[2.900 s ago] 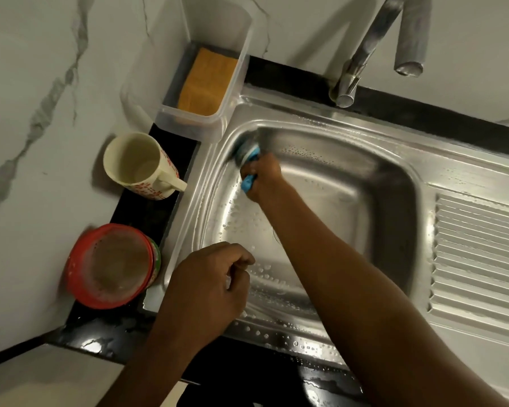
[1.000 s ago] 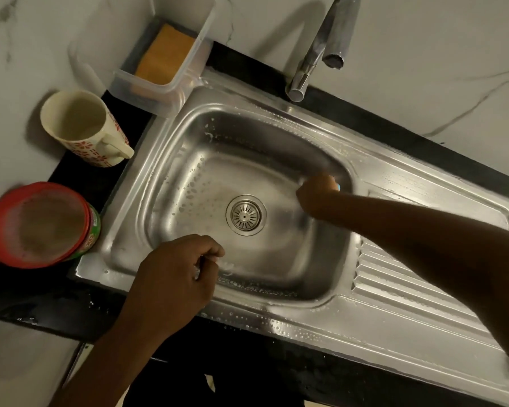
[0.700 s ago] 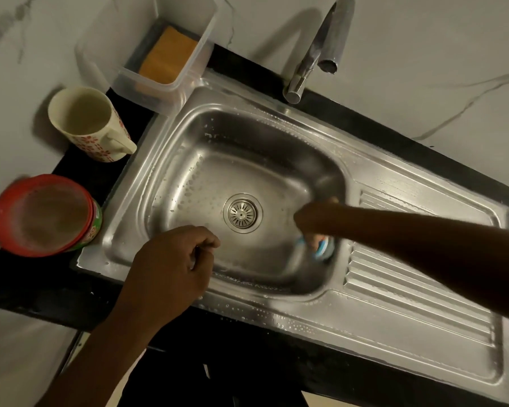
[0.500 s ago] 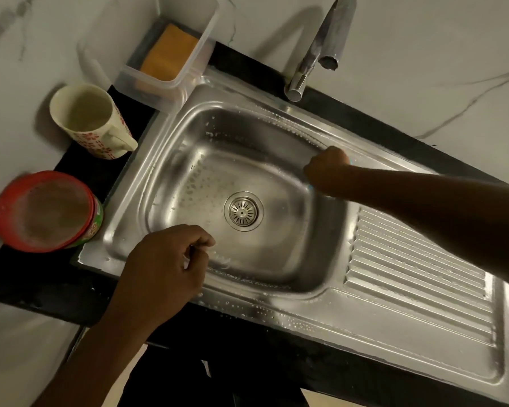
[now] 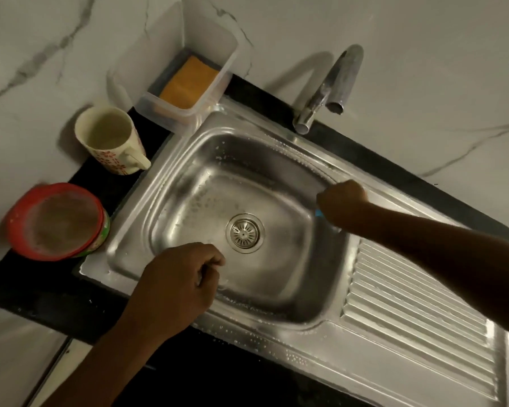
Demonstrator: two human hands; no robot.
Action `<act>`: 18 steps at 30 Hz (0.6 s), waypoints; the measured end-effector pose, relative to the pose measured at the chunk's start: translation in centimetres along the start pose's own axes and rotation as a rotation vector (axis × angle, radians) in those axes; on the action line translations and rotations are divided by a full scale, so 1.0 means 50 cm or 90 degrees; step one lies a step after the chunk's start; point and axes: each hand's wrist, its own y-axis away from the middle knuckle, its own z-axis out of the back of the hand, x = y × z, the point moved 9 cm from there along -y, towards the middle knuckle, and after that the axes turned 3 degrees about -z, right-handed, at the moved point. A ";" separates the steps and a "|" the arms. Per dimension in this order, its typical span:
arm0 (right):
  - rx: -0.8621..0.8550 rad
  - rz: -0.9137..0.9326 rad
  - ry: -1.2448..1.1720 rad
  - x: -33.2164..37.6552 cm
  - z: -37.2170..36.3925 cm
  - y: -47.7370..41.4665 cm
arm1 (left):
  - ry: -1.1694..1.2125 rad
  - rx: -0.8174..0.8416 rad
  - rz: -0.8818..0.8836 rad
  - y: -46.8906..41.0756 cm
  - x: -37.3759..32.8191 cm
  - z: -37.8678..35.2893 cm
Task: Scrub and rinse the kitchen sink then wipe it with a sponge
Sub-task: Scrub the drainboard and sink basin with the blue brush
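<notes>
Moved up the right wall of the sink (image 5: 194, 183), my right hand (image 5: 343, 201) clamps the blue scrubber (image 5: 318, 213); my left hand (image 5: 174, 289) rests fisted on the front rim. Clear tub (image 5: 171, 110) holds the orange sponge (image 5: 188, 82).

The bench (image 5: 41, 295) is a slab of black, glossy stone, and it runs along a white marbled wall. A stainless steel sink (image 5: 276, 345) with a ribbed draining board (image 5: 417, 304) on its right side is set into it and takes most of its surface. On the bare strip to the left of the sink three things stand, from back to front. A clear rectangular plastic box (image 5: 171, 110) is at the sink's back corner. A cream cup with red flowers (image 5: 109, 139) stands upright, its handle toward the sink. A round tub with a red lid (image 5: 56, 221) is just beside the sink's front corner.
</notes>
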 end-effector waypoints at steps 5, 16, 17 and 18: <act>0.061 0.049 -0.062 0.090 -0.073 0.003 | 0.008 0.002 0.001 -0.004 -0.005 0.001; 0.209 0.127 -0.019 0.095 -0.098 -0.063 | -0.022 -0.001 0.029 0.010 0.010 -0.001; 0.141 0.080 -0.007 0.080 -0.081 -0.076 | -0.024 0.000 0.032 0.012 0.010 -0.001; 0.094 0.044 -0.006 0.080 -0.078 -0.085 | -0.025 0.002 0.035 0.014 0.010 -0.002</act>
